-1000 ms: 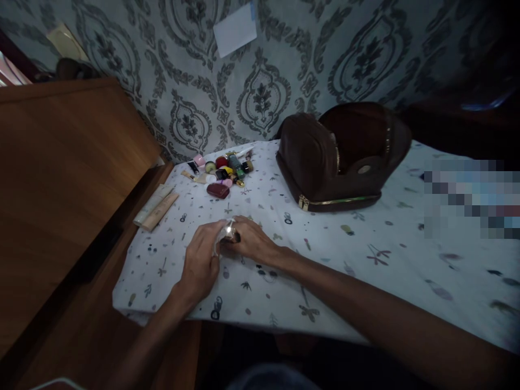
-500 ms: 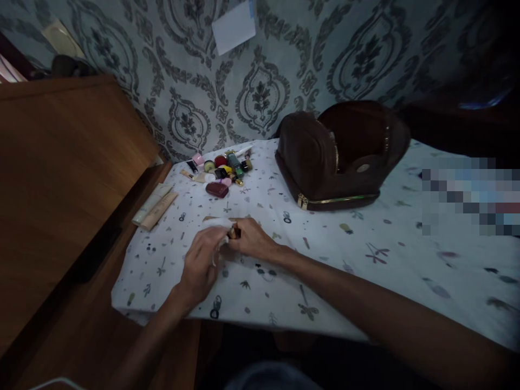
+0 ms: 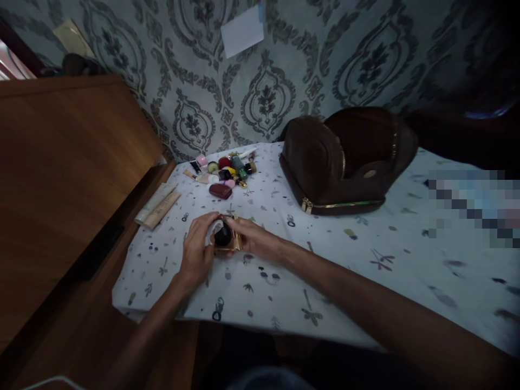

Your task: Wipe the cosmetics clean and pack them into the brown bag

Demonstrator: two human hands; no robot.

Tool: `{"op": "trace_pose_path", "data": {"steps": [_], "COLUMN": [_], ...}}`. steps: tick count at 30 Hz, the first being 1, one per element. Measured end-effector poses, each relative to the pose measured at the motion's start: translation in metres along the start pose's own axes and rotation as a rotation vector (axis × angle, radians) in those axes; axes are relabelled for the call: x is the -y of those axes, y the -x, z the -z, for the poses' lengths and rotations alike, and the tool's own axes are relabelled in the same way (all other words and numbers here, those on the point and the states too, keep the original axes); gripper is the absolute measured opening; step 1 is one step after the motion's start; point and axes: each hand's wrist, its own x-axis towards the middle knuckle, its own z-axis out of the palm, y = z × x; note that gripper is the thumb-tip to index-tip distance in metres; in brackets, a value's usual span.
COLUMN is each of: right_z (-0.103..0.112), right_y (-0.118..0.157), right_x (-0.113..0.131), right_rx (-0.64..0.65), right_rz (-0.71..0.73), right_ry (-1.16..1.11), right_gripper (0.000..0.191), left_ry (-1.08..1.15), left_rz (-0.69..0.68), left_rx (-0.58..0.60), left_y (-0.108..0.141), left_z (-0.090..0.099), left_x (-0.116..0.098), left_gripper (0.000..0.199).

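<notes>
Below centre, my left hand (image 3: 197,246) and right hand (image 3: 259,238) clasp a boxy, glossy black-and-gold container (image 3: 223,235), likely rigid, slick, best edge-gripped.

Left hand (image 3: 197,248) and right hand (image 3: 259,239) face each other, fingers (image 3: 201,223) curled.

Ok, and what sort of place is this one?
Probably a room in a home, perhaps a dressing corner: damask-patterned wallpaper covers the wall, and a printed white tablecloth has a cluster of small cosmetics on it.
</notes>
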Motion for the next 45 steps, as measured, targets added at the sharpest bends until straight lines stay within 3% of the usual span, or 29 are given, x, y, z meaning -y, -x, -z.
{"op": "trace_pose_path", "data": {"steps": [4, 9, 14, 16, 18, 23, 31, 37, 39, 43, 45], "right_z": [-0.002, -0.003, -0.005, -0.005, -0.004, 0.001, 0.006, 0.005, 0.003, -0.001, -0.001], "right_y": [0.000, 0.001, -0.001, -0.001, -0.002, -0.002, 0.000, 0.002, 0.004, 0.004, 0.002], "right_x": [0.004, 0.006, 0.008, 0.009, 0.009, 0.008, 0.008, 0.007, 0.006, 0.000, -0.004], "right_rx": [0.041, 0.033, -0.120, -0.204, -0.212, -0.097, 0.017, 0.091, 0.101, 0.082, 0.045], "right_rz": [-0.119, -0.144, -0.160, -0.158, -0.160, -0.111, -0.115, -0.068, -0.035, 0.036, 0.080], "right_ry": [-0.130, -0.197, -0.282, -0.302, -0.309, -0.282, -0.224, -0.245, -0.188, -0.068, 0.008], "right_gripper": [0.056, 0.066, 0.062, 0.057, 0.052, 0.051, 0.057, 0.036, 0.044, 0.076, 0.080], "left_ry": [0.051, 0.141, 0.269, 0.282, 0.279, 0.244, 0.246, 0.297, 0.317, 0.345, 0.350], "left_rz": [-0.028, -0.120, -0.291, -0.321, -0.322, -0.234, 0.186, 0.332, 0.370, 0.435, 0.447], "left_rx": [0.065, 0.139, 0.260, 0.310, 0.323, 0.223, -0.063, -0.087, -0.085, -0.061, -0.043], "left_y": [-0.005, -0.009, -0.004, -0.002, 0.000, 0.000, -0.004, -0.008, -0.007, -0.005, -0.004], "left_z": [0.000, 0.002, 0.002, 0.003, 0.005, 0.012, 0.015, 0.010, 0.008, 0.004, 0.003], "left_x": [-0.003, -0.007, -0.014, -0.017, -0.019, -0.014, 0.004, 0.010, 0.013, 0.018, 0.018], "left_gripper": [0.033, 0.036, 0.042, 0.045, 0.046, 0.037, 0.020, 0.021, 0.022, 0.025, 0.025]}}
